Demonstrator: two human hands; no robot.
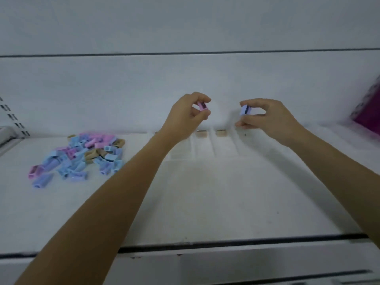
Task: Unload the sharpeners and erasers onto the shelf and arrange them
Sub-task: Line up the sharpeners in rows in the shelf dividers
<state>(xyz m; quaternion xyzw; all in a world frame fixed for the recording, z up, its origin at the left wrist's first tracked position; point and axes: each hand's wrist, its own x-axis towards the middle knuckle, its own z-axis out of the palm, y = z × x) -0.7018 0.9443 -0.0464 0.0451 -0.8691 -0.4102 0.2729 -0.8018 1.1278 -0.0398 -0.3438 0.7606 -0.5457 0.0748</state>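
Near the middle of the frame, the left hand (188, 114) pinches a pink sharpener (202, 106) and the right hand (265, 118) pinches a blue sharpener (246, 110), both above the shelf (205, 202). At the left lies a pile (80, 155) of more.

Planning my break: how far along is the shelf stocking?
Early days. Done: the pile of sharpeners and erasers lies unloaded on the shelf, and two tan pieces stand along the back. In hand: the left hand pinches a pink sharpener, and the right hand pinches a lilac sharpener. Left: nearly the whole pile still needs arranging.
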